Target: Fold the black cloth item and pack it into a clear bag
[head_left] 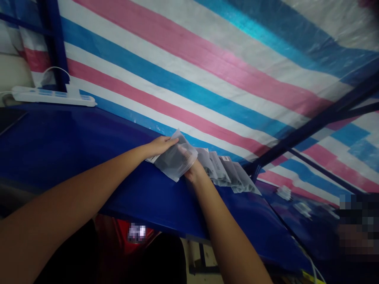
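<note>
Both my hands hold one clear plastic bag with a dark item inside, at the far side of a blue table. My left hand grips the bag's upper left edge. My right hand is under the bag's right side, mostly hidden by it. To the right of the bag, a row of several similar clear bags lies overlapped on the table.
A white power strip lies at the table's back left. A striped pink, white and blue tarp hangs behind the table. Dark blue frame bars cross at right. Small white items lie on the neighbouring table.
</note>
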A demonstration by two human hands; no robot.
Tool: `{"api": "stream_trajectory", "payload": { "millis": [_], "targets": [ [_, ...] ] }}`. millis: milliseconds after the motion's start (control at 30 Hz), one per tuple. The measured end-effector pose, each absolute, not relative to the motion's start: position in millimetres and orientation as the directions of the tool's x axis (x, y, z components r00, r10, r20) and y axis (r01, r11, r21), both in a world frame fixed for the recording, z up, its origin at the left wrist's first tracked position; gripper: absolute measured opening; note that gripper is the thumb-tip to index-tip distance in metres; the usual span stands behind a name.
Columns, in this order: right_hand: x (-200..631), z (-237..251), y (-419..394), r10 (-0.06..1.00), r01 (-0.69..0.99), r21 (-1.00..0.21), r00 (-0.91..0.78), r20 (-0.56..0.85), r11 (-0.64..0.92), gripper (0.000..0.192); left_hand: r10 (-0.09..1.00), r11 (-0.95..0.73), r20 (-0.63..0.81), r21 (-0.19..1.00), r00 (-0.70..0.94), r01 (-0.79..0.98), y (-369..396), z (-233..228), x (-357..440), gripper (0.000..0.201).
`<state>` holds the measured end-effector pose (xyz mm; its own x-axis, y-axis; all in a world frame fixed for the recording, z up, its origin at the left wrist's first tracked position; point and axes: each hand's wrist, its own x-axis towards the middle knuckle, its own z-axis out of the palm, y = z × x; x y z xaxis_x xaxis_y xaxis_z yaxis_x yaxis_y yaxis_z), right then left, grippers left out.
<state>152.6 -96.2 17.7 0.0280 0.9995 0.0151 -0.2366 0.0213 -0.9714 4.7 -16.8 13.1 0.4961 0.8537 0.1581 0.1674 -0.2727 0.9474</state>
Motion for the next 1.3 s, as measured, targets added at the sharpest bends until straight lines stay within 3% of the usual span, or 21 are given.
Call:
{"api": "stream_trajectory", "payload": {
  "millis": [233,433,567,733,1067,1167,1300],
  "targets": [
    [148,14,-93,0.997,-0.354,-0.934,0.070,0.030,0.052,0.018,0.885,-0.432,0.304,0.820,0.353,0.377,-10,12,6,0.045],
    [146,19,-96,0.997,-0.385,-0.921,0.069,0.033,0.057,0.014,0.878,-0.466,0.403,0.843,0.258,0.269,-11,11,9,0.030],
    [147,19,-95,0.983,-0.370,-0.929,0.181,-0.035,0.035,0.017,0.877,-0.475,0.434,0.850,0.208,0.227,-7,8,8,0.028],
    [154,18,-89,0.927,-0.354,-0.935,0.358,-0.112,0.024,0.022,0.904,-0.427,0.409,0.864,0.122,0.266,4,6,1,0.027],
    [175,26,-82,0.749,-0.403,-0.862,0.661,-0.040,0.309,0.035,0.955,-0.260,0.295,0.855,-0.009,0.448,30,4,-25,0.029],
    [181,28,-82,0.691,-0.364,-0.851,0.723,-0.002,0.378,0.040,0.966,-0.223,0.256,0.764,0.033,0.605,33,7,-37,0.025],
    [180,33,-86,0.701,-0.380,-0.857,0.712,-0.031,0.347,0.045,0.969,-0.232,0.186,0.453,0.163,0.861,25,17,-54,0.025]
  ]
}}
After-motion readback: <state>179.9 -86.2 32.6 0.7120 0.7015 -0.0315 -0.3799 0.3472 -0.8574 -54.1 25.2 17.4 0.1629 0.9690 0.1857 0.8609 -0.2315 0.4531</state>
